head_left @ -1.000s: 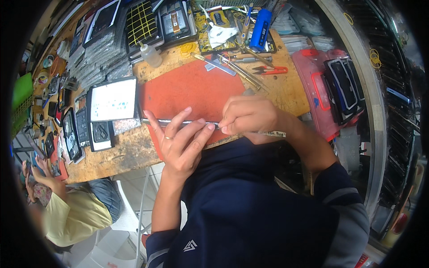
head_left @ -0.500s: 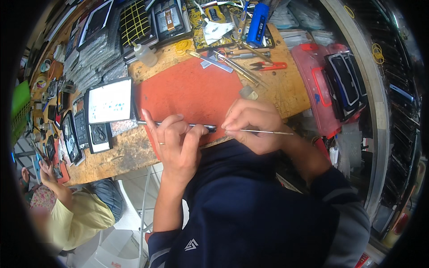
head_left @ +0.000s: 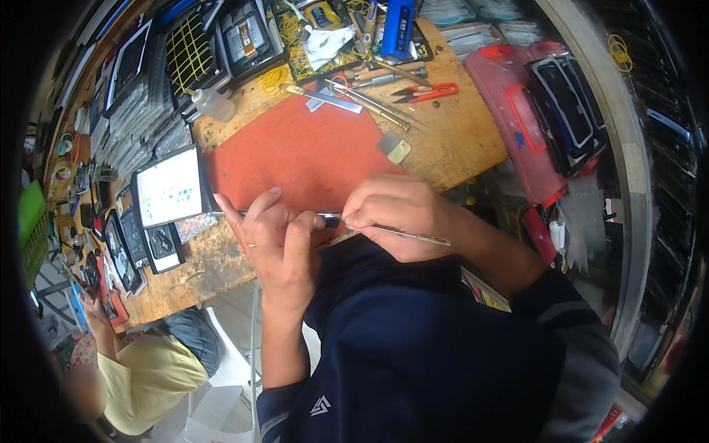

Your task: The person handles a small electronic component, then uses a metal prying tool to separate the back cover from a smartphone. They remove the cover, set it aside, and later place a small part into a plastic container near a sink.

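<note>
Over the red-orange mat (head_left: 288,151), my left hand (head_left: 269,244) grips a thin, dark, shiny device (head_left: 331,220) held edge-on, its fingers bent along it; its face is hidden from view. My right hand (head_left: 395,214) pinches a slender metal tool (head_left: 422,237) near the device's right end, the tool's shaft sticking out to the right. Whether the tip touches the device is too small to tell. A white-faced panel (head_left: 166,188) lies left of my hands, and a small square piece (head_left: 394,148) sits above my right hand.
Hand tools (head_left: 369,96), red snips (head_left: 436,92), a dropper bottle (head_left: 214,103) and a blue cylinder (head_left: 397,29) lie at the back. A pink case (head_left: 502,125) stands right, stacked parts (head_left: 144,88) left. A co-worker in yellow (head_left: 151,376) sits lower left at the wooden bench (head_left: 170,295).
My left hand's fingers have curled more along the device. My right hand has shifted its pinch at the device's end. The whole view has shifted slightly, with the bench sliding left.
</note>
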